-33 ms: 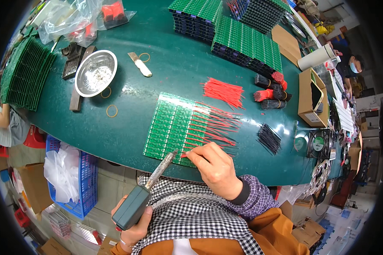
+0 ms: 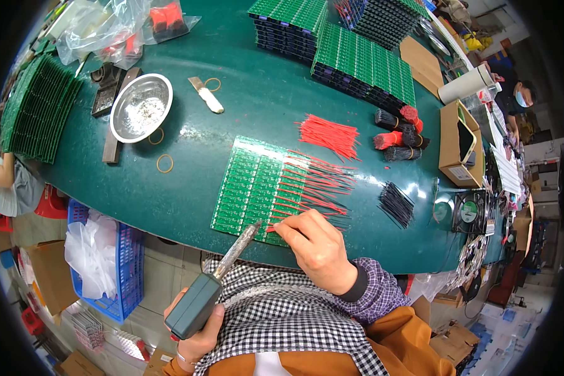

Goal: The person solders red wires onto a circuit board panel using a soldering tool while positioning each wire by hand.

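Observation:
My left hand (image 2: 200, 341) is wrapped round the boxy dark green handle of a soldering iron (image 2: 235, 252). Its tip meets the lower part of a green circuit board panel (image 2: 247, 182) lying flat on the table. Just right of that tip, my right hand (image 2: 316, 247) has thumb and forefinger pinched on a red wire (image 2: 273, 227) at the panel's lower edge. Red and black wires (image 2: 323, 178) stick out to the right from the panel's right-hand columns. Beyond them lie a loose pile of red wires (image 2: 329, 136) and a pile of black wires (image 2: 396, 204).
Stacks of green boards (image 2: 363, 66) stand at the back, more boards (image 2: 37, 109) at far left. A white bowl (image 2: 141, 108), a taped blade (image 2: 207, 97), bundled wires (image 2: 398, 136), an open carton (image 2: 457, 144) and a small fan (image 2: 470, 212) surround the work. A co-worker (image 2: 514, 100) is at far right.

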Available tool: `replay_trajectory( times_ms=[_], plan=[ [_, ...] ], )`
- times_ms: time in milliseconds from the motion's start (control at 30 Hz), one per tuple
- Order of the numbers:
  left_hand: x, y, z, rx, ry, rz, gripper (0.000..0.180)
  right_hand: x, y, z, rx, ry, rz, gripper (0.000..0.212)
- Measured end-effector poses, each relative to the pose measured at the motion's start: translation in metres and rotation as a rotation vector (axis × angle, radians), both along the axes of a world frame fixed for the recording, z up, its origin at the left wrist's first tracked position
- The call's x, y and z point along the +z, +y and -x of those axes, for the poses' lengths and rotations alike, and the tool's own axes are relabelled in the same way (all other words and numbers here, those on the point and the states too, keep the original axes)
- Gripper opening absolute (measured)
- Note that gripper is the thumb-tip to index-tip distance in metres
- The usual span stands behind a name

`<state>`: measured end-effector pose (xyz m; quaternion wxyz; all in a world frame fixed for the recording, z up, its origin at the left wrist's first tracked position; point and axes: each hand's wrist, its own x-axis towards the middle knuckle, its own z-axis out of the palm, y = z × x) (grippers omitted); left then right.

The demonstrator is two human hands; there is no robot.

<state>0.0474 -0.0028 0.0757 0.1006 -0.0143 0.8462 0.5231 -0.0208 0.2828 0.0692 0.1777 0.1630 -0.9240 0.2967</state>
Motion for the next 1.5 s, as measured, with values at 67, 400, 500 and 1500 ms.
replay_trajectory(
  times_ms=[67,400,500,1500],
  plan=[
    [0.0,0.0,0.0,0.005,0.012,-0.001,0.025,0.001,-0.001,0.0,-0.002,-0.003,0.003,0.033],
    [0.003,0.006,0.001,0.049,0.09,-0.055,0.027,0.0,-0.002,-0.002,-0.038,0.038,0.005,0.031],
    [0.001,0.004,-0.002,0.066,0.099,-0.062,0.028,0.003,-0.003,-0.004,-0.022,0.096,-0.008,0.029],
    [0.014,0.006,0.005,-0.054,0.012,0.052,0.024,-0.006,-0.007,-0.009,-0.01,0.052,-0.012,0.023]
  ],
)
